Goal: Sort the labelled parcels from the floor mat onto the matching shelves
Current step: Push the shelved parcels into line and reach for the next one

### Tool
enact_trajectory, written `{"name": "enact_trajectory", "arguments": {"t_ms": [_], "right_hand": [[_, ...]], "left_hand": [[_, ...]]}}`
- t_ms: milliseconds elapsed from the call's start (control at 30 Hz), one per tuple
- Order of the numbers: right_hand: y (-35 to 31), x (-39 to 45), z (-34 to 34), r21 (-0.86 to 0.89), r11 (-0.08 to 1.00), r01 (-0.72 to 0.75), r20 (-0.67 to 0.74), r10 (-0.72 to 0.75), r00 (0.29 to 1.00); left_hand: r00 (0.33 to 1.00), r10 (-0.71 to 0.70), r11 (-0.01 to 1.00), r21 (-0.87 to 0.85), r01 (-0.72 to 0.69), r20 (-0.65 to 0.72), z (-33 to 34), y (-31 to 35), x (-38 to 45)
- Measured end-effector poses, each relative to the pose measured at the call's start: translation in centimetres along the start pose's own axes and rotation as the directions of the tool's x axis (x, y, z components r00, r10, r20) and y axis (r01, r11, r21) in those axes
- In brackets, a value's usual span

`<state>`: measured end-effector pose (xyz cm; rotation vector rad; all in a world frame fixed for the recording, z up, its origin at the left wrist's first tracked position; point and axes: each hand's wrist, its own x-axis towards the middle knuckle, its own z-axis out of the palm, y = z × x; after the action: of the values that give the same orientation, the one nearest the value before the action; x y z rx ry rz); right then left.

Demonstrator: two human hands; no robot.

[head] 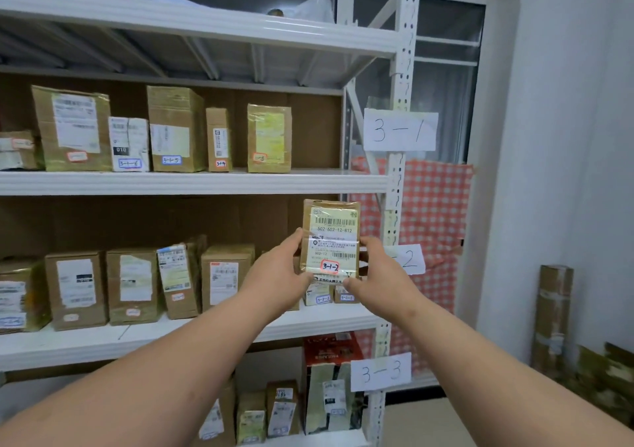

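I hold a small brown parcel [331, 237] upright in front of the rack, its white shipping label and a red-edged sticker reading 3-1-2 facing me. My left hand [279, 271] grips its left edge and my right hand [374, 271] grips its right edge and lower corner. The parcel hangs in front of the second shelf [192, 330], just below the front beam of the shelf [192, 182] marked by a paper sign 3-1 [399, 130]. That upper shelf has bare room to the right of its last box [269, 137].
Several labelled boxes stand in rows on all three shelves. Paper signs 3-2 [410, 259] and 3-3 [380, 371] hang on the white upright [404, 51]. A checked cloth covers the window behind. A cardboard tube [552, 319] leans against the right wall.
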<state>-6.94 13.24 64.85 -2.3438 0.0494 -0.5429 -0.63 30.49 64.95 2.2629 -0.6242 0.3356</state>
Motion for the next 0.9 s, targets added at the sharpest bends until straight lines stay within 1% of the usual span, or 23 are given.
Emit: {"name": "enact_trajectory", "arguments": {"t_ms": [267,400,667,900], "right_hand": [[1.0,0.6,-1.0,0.004,1.000,-0.023,-0.015,0.023,1.000],[0.9,0.7,-0.7,0.000,0.999,-0.035,-0.050,0.035,0.998],[-1.0,1.7,1.0,0.000,0.999,-0.032,-0.114,0.032,0.993],[-2.9,2.7,3.4,-0.001,1.000,-0.032,-0.152,0.031,0.988]], "left_hand": [[0.999,0.049,0.997,0.054,-0.049,-0.001,0.9,1.1,1.3],[0.997,0.075,0.995,0.059,-0.076,0.006,0.9,0.7,2.2],[0.994,0.105,0.993,0.056,-0.106,0.015,-0.3,-1.8,4.1],[0.986,0.167,0.986,0.002,-0.167,0.013,-2.1,-4.6,5.0]]}}
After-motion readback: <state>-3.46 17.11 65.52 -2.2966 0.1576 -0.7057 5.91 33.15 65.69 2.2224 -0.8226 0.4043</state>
